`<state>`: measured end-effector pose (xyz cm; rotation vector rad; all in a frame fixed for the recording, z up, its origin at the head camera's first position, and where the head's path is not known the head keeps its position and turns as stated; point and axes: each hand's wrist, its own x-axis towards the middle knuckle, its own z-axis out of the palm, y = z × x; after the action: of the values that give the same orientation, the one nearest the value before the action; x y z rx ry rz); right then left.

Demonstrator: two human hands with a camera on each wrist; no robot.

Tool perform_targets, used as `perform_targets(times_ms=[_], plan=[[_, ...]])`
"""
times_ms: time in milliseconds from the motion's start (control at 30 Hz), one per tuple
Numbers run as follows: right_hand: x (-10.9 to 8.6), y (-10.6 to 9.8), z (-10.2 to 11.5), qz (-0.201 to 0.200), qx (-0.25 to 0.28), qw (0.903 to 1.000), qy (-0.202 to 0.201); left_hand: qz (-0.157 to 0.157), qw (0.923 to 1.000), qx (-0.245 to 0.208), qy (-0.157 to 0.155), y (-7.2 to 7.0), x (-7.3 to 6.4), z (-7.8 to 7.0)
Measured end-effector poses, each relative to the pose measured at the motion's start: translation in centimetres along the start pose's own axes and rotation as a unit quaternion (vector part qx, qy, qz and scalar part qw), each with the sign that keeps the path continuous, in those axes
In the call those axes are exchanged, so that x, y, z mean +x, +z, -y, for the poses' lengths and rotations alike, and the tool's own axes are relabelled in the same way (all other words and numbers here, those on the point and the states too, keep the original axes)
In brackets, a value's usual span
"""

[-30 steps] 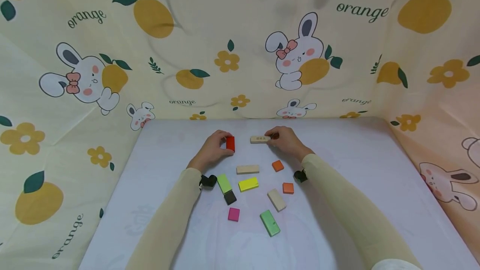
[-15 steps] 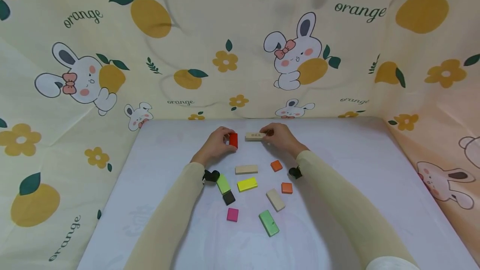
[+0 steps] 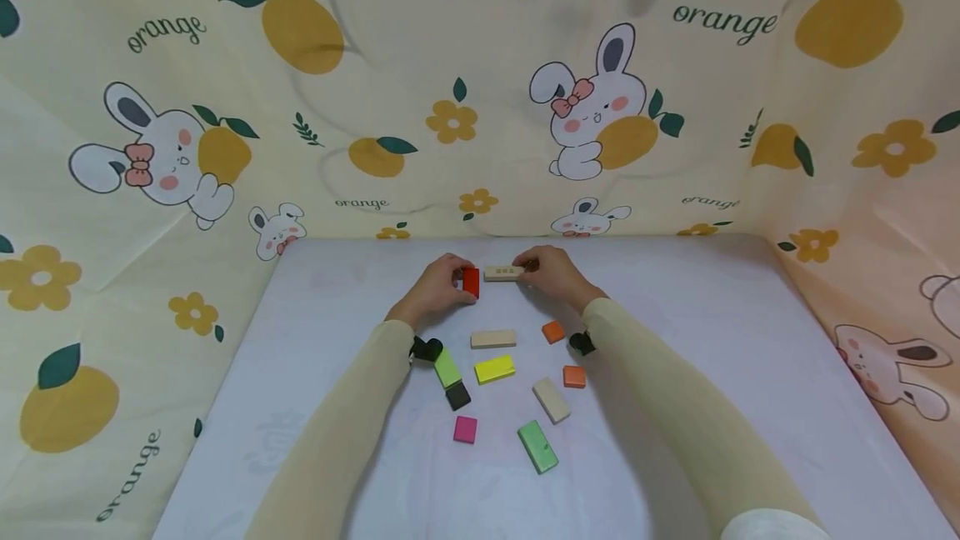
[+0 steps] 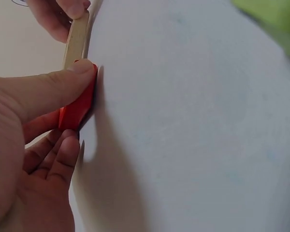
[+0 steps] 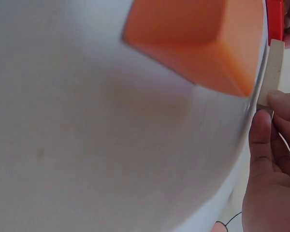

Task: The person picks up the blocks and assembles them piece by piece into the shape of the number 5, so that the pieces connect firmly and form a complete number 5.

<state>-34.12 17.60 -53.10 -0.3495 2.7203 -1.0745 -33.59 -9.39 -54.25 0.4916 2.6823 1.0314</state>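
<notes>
Near the back of the white table, my left hand (image 3: 438,288) pinches a red block (image 3: 471,283) between thumb and fingers. My right hand (image 3: 555,275) holds the right end of a plain wooden block (image 3: 502,273) with small printed marks. Red and wooden blocks lie end to side, with a narrow gap in the head view; from the left wrist they look close to touching. Something dark (image 5: 266,108) shows at the wooden block's end by my right fingertips, mostly hidden. Toward me lies another wooden block (image 3: 492,339).
Scattered nearer me are yellow (image 3: 495,369), light green (image 3: 447,367), black (image 3: 457,395), pink (image 3: 465,430) and green (image 3: 537,447) blocks. Two orange blocks (image 3: 553,332) and a slanted wooden block (image 3: 551,400) lie to the right. A printed cloth (image 3: 495,107) hangs behind the table.
The wooden block has slid left with my right hand, and the red block has shifted slightly right with my left hand. Their gap has narrowed. The other blocks stay put.
</notes>
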Motion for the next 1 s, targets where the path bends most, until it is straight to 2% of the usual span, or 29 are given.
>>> perform_targets(times_ms=[333,1000], plan=[[0.53,0.36,-0.05,0.011,0.0,0.9999,-0.001,0.013,0.9999,0.004,-0.005,-0.16,-0.1,-0.98],[0.7,0.87,-0.03,0.014,-0.003,0.9999,-0.001,0.017,0.9998,0.002,-0.009,-0.15,0.04,-0.76]])
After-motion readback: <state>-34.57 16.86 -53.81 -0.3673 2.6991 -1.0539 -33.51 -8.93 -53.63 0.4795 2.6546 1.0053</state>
